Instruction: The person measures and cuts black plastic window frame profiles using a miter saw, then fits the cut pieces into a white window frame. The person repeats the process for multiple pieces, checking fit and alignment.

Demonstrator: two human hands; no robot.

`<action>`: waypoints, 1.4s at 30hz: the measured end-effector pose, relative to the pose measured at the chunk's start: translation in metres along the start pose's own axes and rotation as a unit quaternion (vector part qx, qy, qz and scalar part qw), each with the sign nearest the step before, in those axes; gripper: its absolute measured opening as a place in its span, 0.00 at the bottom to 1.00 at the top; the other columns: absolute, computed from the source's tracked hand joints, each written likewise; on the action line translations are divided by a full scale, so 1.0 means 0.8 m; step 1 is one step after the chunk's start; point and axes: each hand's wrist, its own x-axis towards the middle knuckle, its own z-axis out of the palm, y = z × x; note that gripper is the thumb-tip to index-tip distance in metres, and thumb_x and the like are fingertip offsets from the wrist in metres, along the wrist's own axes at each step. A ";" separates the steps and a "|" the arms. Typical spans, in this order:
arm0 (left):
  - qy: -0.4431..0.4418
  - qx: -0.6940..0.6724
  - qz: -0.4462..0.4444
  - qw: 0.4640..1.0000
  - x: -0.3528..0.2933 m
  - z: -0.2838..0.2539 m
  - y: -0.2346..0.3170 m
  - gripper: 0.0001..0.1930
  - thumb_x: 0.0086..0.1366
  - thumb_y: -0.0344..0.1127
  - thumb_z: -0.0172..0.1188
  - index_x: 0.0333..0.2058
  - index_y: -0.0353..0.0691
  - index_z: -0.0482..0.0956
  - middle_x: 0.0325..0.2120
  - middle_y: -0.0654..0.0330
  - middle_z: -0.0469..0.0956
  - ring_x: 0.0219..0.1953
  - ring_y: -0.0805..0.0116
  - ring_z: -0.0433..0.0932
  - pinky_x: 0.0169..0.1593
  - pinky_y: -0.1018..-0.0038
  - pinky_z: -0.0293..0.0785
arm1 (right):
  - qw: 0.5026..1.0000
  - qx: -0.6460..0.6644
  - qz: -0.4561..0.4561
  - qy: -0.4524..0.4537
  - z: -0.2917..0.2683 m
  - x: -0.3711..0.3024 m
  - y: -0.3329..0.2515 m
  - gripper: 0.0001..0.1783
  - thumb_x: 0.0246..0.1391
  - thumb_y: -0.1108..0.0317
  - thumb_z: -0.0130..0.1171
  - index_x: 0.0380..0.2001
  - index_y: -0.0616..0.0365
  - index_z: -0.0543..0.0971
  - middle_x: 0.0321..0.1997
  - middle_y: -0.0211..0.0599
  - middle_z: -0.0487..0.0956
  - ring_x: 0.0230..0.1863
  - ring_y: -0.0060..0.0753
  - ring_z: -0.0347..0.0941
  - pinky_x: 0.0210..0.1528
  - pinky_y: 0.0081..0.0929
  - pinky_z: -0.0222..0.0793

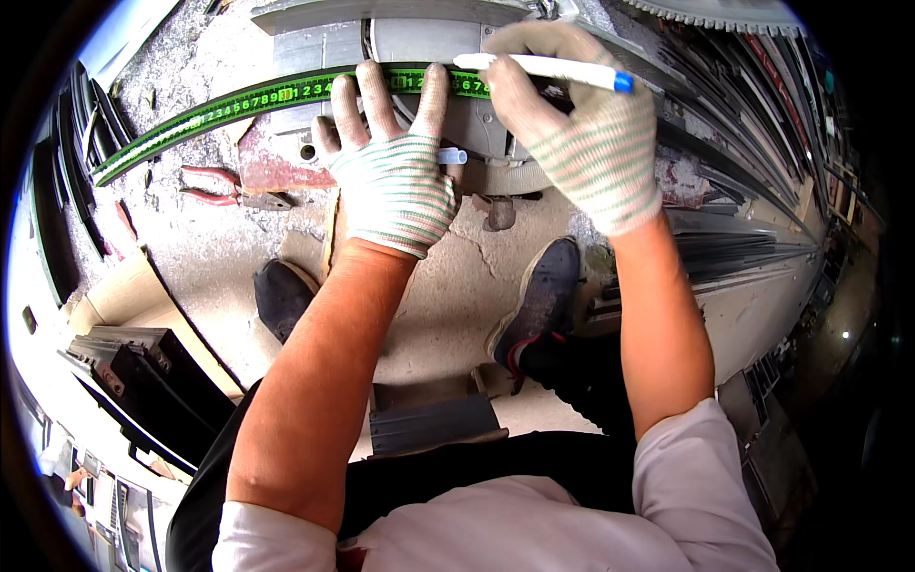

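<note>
A green-and-black tape measure (229,103) with pale figures stretches across a grey metal machine bed (429,40), its left end curving down. My left hand (391,186), in a striped knit glove, lies over it with fingers spread and fingertips on the tape. Beside that hand's thumb side sits a pale blue tube-shaped piece (454,155); whether the thumb touches it is unclear. My right hand (600,143), gloved alike, pinches a white marker pen (548,67) with a blue end. The pen is nearly level above the tape, its tip pointing left.
Red-handled pliers (212,186) lie left of my left hand. Long dark strips (734,124) are stacked at the right, under a toothed blade edge (715,13). At the left stands a cardboard box (143,296) by black profiles (157,381). My shoes (543,296) rest on the floor below.
</note>
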 end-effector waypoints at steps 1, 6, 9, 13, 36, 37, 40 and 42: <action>0.005 0.001 0.000 1.000 0.002 0.001 -0.001 0.49 0.51 0.48 0.71 0.73 0.65 0.60 0.72 0.35 0.47 0.72 0.28 0.48 0.68 0.29 0.47 | 0.999 0.043 -0.011 0.004 0.000 -0.009 0.001 0.07 0.59 0.68 0.67 0.41 0.52 0.83 0.31 0.33 0.86 0.33 0.24 0.84 0.37 0.16 0.81; 0.017 -0.012 0.010 1.000 -0.003 0.000 0.000 0.50 0.50 0.47 0.72 0.72 0.64 0.60 0.72 0.34 0.49 0.72 0.28 0.49 0.67 0.28 0.47 | 0.988 0.088 0.120 0.029 0.003 -0.064 -0.010 0.05 0.59 0.70 0.66 0.38 0.56 0.82 0.29 0.29 0.85 0.28 0.17 0.80 0.28 0.19 0.74; 0.024 -0.013 0.012 1.000 -0.002 0.000 0.000 0.50 0.49 0.47 0.73 0.72 0.63 0.61 0.71 0.34 0.49 0.71 0.29 0.50 0.67 0.28 0.48 | 0.991 0.050 0.119 0.033 0.007 -0.076 -0.009 0.04 0.60 0.68 0.65 0.37 0.55 0.82 0.29 0.28 0.84 0.28 0.15 0.78 0.27 0.18 0.71; 0.031 -0.012 0.012 0.999 -0.001 0.000 0.001 0.50 0.48 0.48 0.74 0.72 0.63 0.61 0.70 0.35 0.51 0.71 0.30 0.50 0.66 0.29 0.49 | 0.989 0.029 0.141 0.028 0.006 -0.082 -0.010 0.05 0.60 0.67 0.64 0.37 0.55 0.82 0.29 0.26 0.84 0.26 0.15 0.76 0.28 0.17 0.71; 0.029 0.031 0.021 0.999 -0.005 0.006 -0.002 0.46 0.54 0.52 0.66 0.73 0.64 0.59 0.70 0.36 0.51 0.70 0.30 0.52 0.66 0.30 0.49 | 0.929 0.252 0.266 0.043 0.079 -0.098 0.019 0.12 0.66 0.65 0.62 0.44 0.63 0.82 0.31 0.37 0.86 0.30 0.26 0.81 0.36 0.27 0.77; 0.023 0.035 0.019 0.999 -0.005 0.005 -0.001 0.45 0.55 0.50 0.64 0.73 0.65 0.59 0.70 0.36 0.52 0.70 0.29 0.52 0.67 0.31 0.50 | 0.933 0.231 0.272 0.037 0.079 -0.097 0.022 0.12 0.66 0.64 0.62 0.43 0.62 0.82 0.30 0.38 0.86 0.30 0.26 0.81 0.36 0.27 0.77; 0.041 0.016 0.027 0.999 -0.004 0.006 -0.001 0.46 0.54 0.53 0.65 0.72 0.61 0.60 0.70 0.34 0.51 0.70 0.29 0.51 0.66 0.29 0.49 | 0.936 0.200 0.288 0.040 0.079 -0.093 0.018 0.15 0.65 0.59 0.61 0.39 0.61 0.85 0.27 0.39 0.85 0.28 0.28 0.81 0.35 0.30 0.76; 0.046 0.008 0.030 0.998 -0.003 0.006 -0.002 0.45 0.54 0.54 0.65 0.72 0.59 0.61 0.70 0.33 0.51 0.70 0.28 0.51 0.65 0.27 0.48 | 0.951 0.119 0.280 0.056 0.069 -0.097 0.010 0.14 0.65 0.59 0.61 0.38 0.60 0.85 0.27 0.39 0.86 0.28 0.29 0.81 0.34 0.30 0.76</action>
